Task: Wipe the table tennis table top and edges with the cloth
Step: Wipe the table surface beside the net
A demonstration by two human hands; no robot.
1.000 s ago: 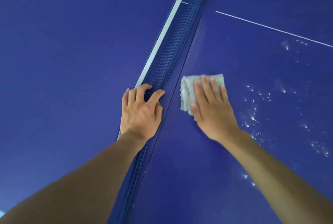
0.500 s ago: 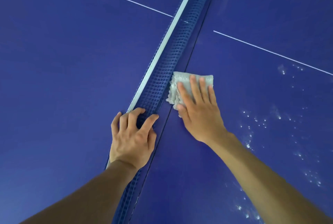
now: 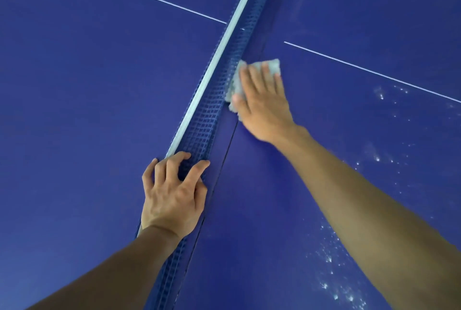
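The right hand [image 3: 262, 102] lies flat on the cloth [image 3: 271, 65], fingers stretched out straight and spread, palm bearing down. Nothing is pinched here. It is pressing the cloth onto the counter [image 3: 87, 85], which makes sense for spreading the pressure over the whole pad. The cloth sits hard up against the foot of the net [image 3: 207, 115], its left edge touching the mesh, just short of the thin white line [image 3: 374, 73] running across this half. My read is that it's working the strip along the net, an awkward spot to reach.

Over to the left hand [image 3: 172, 197]: the fingers are curled over the net's white band [image 3: 214, 65] and the thumb is hooked on the near side of the mesh, so it has a grip on the net itself. That looks like bracing, or holding the mesh out of the way so the cloth can get right in beside it (I can't tell which).

The cloth is pale grey-white, folded small and nubbly at its edges, and mostly hidden under the hand. Only one far corner and the left edge show. The hand's outline is a touch blurred.

The counter is deep blue and matte, with a dark seam [image 3: 232, 140] running beside the net. Out to the right, well apart from the cloth, pale specks [image 3: 329, 259] are scattered across the surface, whether water or dust I can't say. I'd judge that patch has yet to be wiped.
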